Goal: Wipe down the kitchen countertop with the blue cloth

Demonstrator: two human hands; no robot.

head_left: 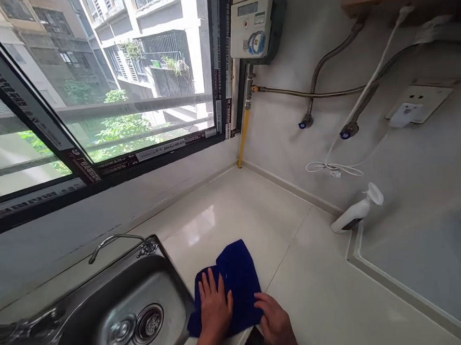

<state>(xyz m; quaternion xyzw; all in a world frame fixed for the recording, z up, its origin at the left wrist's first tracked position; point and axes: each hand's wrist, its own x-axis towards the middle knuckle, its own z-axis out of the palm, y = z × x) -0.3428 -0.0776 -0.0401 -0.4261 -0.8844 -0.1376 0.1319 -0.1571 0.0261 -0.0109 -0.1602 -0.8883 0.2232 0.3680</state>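
A dark blue cloth [242,277] lies partly folded on the pale countertop [313,281], right beside the sink. My left hand [214,304] rests flat on its left part, fingers stretched and slightly spread. At the cloth's right edge, my right hand [275,320] has its fingers bent together, with the edge pinched between thumb and fingertips. The cloth's near side reaches the front edge of the counter.
On the left is a steel sink [178,299] with a drain [150,325] and a thin curved faucet [117,237]. A white spray bottle [355,214] stands by the right wall. A yellow gas pipe [243,137] meets the counter's back corner, near the window [115,72].
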